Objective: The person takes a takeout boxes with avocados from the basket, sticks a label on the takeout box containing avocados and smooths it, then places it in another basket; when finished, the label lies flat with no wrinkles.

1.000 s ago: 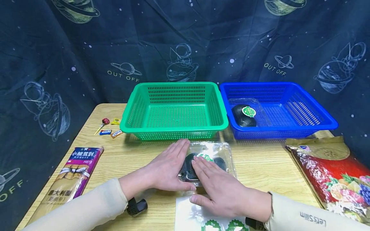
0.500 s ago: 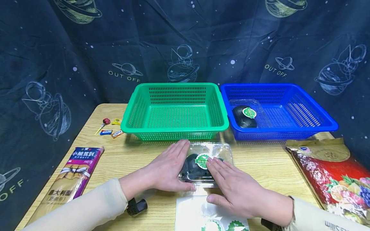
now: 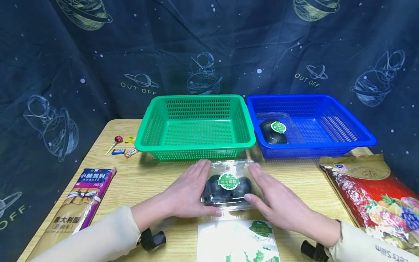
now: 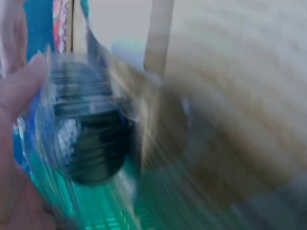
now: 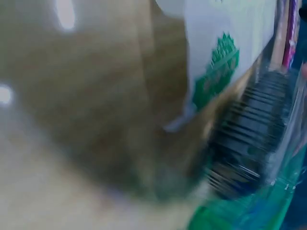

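A clear plastic fruit box [image 3: 228, 185] with dark rounded contents lies between the two hands, a round green-and-white sticker [image 3: 228, 181] on its lid. My left hand [image 3: 188, 191] lies along its left side, fingers straight, thumb at the front corner. My right hand [image 3: 278, 196] touches the right side with straight fingers, its thumb at the front right. Both wrist views are blurred; the left one shows the box [image 4: 93, 124] beside the hand, and the right one shows the box's ridged dark side [image 5: 249, 129]. A white sticker sheet [image 3: 216, 238] with green labels lies in front.
A green basket [image 3: 195, 146] stands behind the box. To its right, a blue basket [image 3: 314, 145] contains another stickered box [image 3: 273, 131]. A pasta pack [image 3: 76, 207] lies at left, a red bag [image 3: 373, 194] at right. Candies [image 3: 118, 151] and a lollipop [image 3: 118, 139] lie at the back left.
My right hand has slid off the lid's sticker to the box's right side, uncovering the sticker. My left hand stays at the left side. A corner of the sticker sheet has come into view.
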`<state>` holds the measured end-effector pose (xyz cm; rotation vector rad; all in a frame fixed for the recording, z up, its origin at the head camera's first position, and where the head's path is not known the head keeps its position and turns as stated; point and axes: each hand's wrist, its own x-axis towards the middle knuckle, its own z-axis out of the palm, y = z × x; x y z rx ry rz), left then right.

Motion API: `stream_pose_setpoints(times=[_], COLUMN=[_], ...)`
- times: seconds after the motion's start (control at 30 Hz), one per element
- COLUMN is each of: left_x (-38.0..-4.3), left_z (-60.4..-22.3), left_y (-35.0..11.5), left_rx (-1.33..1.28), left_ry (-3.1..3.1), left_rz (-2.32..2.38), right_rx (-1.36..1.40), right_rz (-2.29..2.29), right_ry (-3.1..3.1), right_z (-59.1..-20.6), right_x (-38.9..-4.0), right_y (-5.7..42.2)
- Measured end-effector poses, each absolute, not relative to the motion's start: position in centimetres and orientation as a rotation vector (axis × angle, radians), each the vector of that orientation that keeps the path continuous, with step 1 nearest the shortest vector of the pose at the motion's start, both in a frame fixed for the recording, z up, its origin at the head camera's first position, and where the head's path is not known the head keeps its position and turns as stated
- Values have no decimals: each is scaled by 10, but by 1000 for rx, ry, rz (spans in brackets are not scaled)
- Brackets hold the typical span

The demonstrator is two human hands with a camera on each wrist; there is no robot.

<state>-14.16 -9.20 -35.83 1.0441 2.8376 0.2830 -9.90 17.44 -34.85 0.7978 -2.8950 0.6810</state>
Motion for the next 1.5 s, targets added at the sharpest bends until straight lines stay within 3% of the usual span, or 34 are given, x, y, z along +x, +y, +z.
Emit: stream_pose_setpoints(times=[0.17, 0.3, 0.57, 0.87, 0.97, 1.23, 1.5], left_x=[-130, -125, -142, -161, -156, -136, -110], left_z=[-356, -353, -349, -357, -357, -356, -352], left_y=[-88, -84, -88, -101, -99, -88, -70], left_rx=[909, 823, 695, 725, 675, 517, 347], left_ry=[2885, 2888, 2779, 2458, 2417, 2409, 2452], left_rz=[363, 391, 603, 855, 934, 1115, 1228], right_rx=[434, 340, 551, 746, 635, 32, 96], right_rz=[1146, 1478, 1846, 1911, 1963, 1980, 2104], right_ry=[-3026, -3066, -2975, -3014, -2973, -2965, -2937], right_z=[-349, -355, -367, -373, -374, -363, -360], right_x=[-103, -108, -135, -166, -165, -129, -125], right_y=[180, 180, 194, 210, 209, 190, 181])
